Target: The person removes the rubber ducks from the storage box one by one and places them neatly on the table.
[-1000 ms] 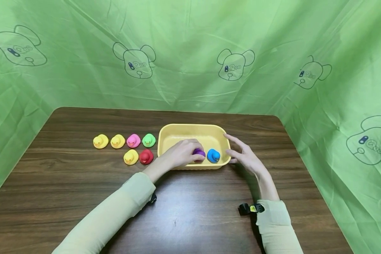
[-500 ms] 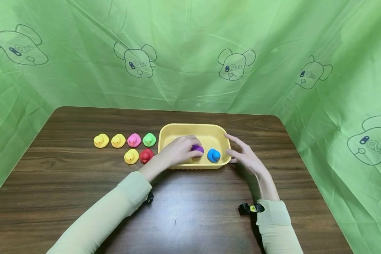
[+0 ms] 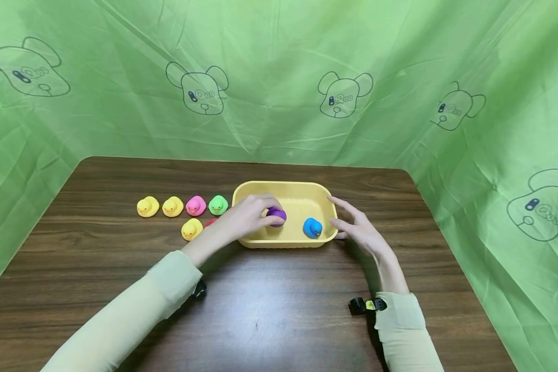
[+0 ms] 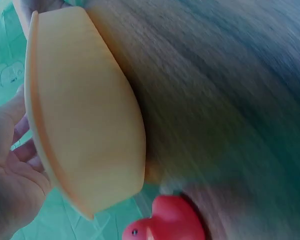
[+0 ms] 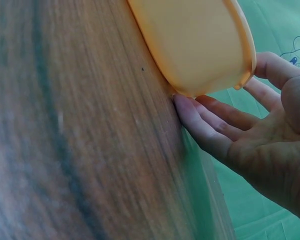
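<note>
My left hand (image 3: 247, 217) reaches over the near left rim of a yellow plastic tray (image 3: 302, 190). Between its thumb and fingers it grips a purple rubber duck (image 3: 277, 216), partly covered by the fingers. To the right inside the tray sits a blue rubber duck (image 3: 312, 228). My right hand (image 3: 362, 231) touches the tray's right end with spread, fairly straight fingers. In the right wrist view, fingertips (image 5: 182, 102) rest against the tray's outer wall low down. The left wrist view shows the tray's outer side hiding the purple duck.
Left of the tray, yellow ducks (image 3: 148, 206), a pink duck (image 3: 196, 205) and a green duck (image 3: 218, 205) stand on the wooden table (image 3: 279, 320). A red duck (image 4: 172, 222) is mostly hidden by my left wrist in the head view. A green curtain (image 3: 269, 129) surrounds the table.
My left hand has moved left inside the tray, bringing the purple duck away from the blue one. Its wrist now covers most of the red duck. My right hand has stayed put.
</note>
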A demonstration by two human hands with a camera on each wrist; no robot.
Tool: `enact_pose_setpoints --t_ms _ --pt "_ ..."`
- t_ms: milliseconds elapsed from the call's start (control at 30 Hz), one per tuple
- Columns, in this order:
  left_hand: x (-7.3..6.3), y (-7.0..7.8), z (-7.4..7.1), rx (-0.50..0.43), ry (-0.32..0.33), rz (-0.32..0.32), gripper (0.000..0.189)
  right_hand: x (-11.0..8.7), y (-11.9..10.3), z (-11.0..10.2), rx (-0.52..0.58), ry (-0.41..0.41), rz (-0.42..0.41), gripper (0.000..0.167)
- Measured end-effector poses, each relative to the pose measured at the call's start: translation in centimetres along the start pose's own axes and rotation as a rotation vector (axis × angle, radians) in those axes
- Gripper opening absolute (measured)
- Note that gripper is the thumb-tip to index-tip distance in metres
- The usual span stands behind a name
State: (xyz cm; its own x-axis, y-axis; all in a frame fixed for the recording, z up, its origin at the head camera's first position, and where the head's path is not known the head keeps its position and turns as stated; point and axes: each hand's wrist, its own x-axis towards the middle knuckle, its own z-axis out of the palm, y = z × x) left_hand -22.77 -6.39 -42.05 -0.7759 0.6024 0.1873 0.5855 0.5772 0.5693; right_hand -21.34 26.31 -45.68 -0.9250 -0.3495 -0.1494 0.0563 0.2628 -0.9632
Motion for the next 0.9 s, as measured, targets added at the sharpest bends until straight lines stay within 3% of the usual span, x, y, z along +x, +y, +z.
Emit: enact_pose_setpoints --t_ms 600,900 --pt "-2.8 -0.6 -3.5 0.012 0.059 0.002 0.018 0.1 0.1 -0.1 0.016 -0.014 0.006 0.066" --pt "-5.0 -1.0 -5.3 -0.003 0.075 0.017 0.018 0.1 0.0 0.0 0.024 -0.017 -0.002 0.065"
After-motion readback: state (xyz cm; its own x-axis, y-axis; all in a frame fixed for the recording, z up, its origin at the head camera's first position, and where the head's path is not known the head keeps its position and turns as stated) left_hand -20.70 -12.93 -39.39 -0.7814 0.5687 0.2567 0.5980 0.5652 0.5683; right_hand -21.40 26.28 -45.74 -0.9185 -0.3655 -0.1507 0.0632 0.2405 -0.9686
